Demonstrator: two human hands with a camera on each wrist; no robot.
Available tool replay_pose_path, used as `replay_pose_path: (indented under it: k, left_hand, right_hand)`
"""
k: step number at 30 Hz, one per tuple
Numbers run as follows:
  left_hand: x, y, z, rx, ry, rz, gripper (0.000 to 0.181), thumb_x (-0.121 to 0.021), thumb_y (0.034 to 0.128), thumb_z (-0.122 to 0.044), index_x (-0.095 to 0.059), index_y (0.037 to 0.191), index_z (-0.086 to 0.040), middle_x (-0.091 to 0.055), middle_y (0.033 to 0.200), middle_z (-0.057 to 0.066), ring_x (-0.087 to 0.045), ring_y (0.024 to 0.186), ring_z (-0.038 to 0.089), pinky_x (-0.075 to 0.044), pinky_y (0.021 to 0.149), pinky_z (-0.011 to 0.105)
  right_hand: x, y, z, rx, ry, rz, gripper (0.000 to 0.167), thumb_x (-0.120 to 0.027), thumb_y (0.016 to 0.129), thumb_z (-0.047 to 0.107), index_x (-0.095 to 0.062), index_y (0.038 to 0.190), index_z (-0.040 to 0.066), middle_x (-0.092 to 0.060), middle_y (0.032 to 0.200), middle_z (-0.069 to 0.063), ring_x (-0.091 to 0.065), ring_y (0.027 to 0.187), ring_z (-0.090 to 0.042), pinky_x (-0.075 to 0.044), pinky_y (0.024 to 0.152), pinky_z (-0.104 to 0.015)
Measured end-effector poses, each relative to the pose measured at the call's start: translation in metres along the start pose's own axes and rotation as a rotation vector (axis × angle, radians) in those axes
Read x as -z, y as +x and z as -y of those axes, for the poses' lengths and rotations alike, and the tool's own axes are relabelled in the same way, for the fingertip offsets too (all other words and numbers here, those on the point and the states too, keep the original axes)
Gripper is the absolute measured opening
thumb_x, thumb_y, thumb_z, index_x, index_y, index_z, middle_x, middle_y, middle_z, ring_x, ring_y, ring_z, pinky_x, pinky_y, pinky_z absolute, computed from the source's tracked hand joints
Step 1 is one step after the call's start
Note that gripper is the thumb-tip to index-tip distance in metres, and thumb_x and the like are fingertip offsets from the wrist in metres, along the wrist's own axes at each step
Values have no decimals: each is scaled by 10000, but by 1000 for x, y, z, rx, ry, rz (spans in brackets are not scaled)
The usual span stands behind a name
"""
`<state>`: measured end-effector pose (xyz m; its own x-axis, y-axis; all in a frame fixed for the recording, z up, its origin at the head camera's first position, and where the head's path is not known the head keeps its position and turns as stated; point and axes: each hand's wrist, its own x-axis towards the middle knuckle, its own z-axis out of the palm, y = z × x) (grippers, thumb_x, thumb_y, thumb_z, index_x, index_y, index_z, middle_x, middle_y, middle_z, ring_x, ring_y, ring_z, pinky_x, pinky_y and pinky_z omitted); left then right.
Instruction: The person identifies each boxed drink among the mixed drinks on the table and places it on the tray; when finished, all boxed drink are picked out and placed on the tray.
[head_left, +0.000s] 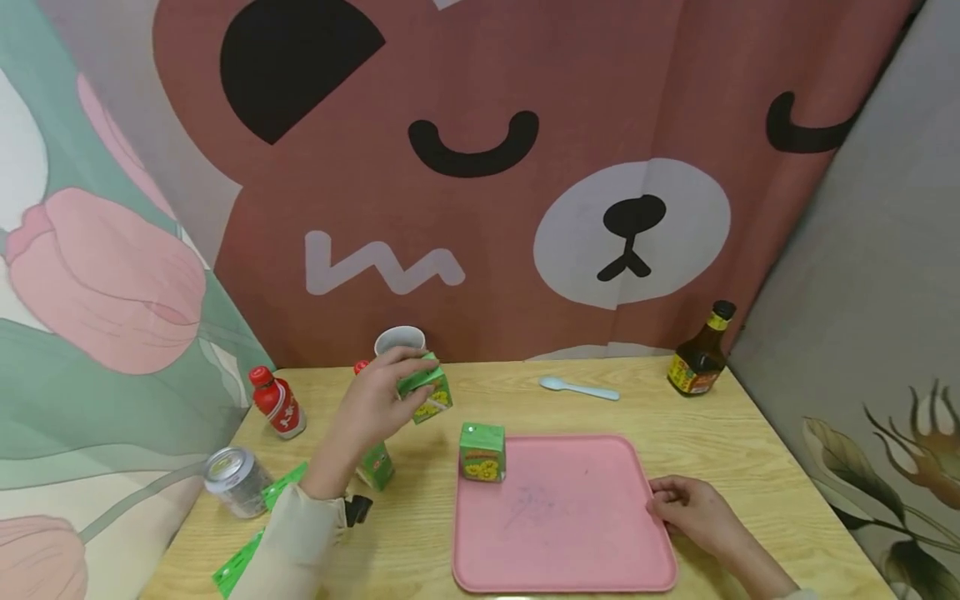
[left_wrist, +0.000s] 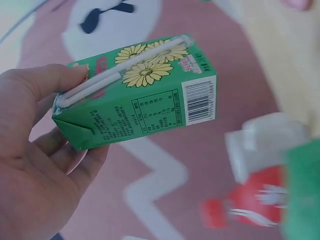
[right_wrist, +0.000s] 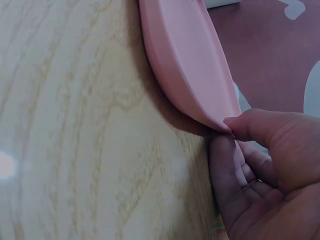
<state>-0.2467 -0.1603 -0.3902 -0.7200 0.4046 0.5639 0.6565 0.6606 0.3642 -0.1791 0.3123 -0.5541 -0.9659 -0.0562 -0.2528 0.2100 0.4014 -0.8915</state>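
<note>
My left hand [head_left: 381, 396] grips a green drink carton [left_wrist: 135, 92] with yellow flowers and a white straw on its side, held above the table left of the pink tray [head_left: 570, 533]. In the left wrist view the thumb lies on the straw side and the fingers curl beneath. A second green carton [head_left: 482, 452] stands on the tray's far left corner. At the tray's right edge, my right hand [head_left: 693, 510] pinches the rim between thumb and fingers, as the right wrist view shows.
Left of the tray are another green carton [head_left: 377, 467], a silver can [head_left: 237, 482], a red bottle [head_left: 277, 402] and more green cartons [head_left: 238, 565] partly behind the sleeve. At the back are a white cup [head_left: 400, 337], a light blue spoon [head_left: 579, 388] and a dark sauce bottle [head_left: 699, 354].
</note>
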Motion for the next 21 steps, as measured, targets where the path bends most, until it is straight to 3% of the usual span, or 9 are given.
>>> replay_pose_path:
  k: [3,8,11,15,21]
  left_hand:
    - [10,16,-16,-48,-39,15,338,-831,865,-120,-757,1195,-119,-640,1268,16,-605,1146,201,-567,821,382]
    - [10,40,-45,-110,-208,119,330,-808,891,-128,-748,1215,-138,-623,1272,-62,-596,1122,97,-550,798,285]
    - [2,51,-60,-189,-279,176,314,-804,892,-117,-749,1201,-110,-630,1252,-54,-619,1049,67,-538,781,271]
    - [-15,63,-75,-272,-254,253,307,-800,895,-137,-750,1197,-129,-637,1231,-52,-619,991,41,-516,745,243]
    - [-47,70,-82,-293,-179,396,291,-773,919,-189,-749,1208,-170,-627,1228,-74,-604,1025,44,-497,809,210]
  right_hand:
    - [2,-2,1,-10,-29,-15,382,-728,928,57,-604,1228,-144,-655,955,-104,-654,867,-222,-595,689,-346]
    - [3,-6,7,-39,-41,-29,383,-723,921,25,-605,1244,-143,-658,958,-101,-655,883,-228,-594,704,-349]
    - [3,-7,9,-24,-33,-6,404,-726,914,12,-591,1254,-159,-664,967,-111,-659,896,-236,-597,714,-354]
    - [4,-6,9,25,-32,38,416,-728,921,28,-580,1255,-172,-668,977,-117,-656,893,-239,-595,715,-350]
    - [3,-6,6,57,-22,50,421,-736,916,31,-578,1244,-183,-667,975,-118,-648,892,-238,-591,719,-341]
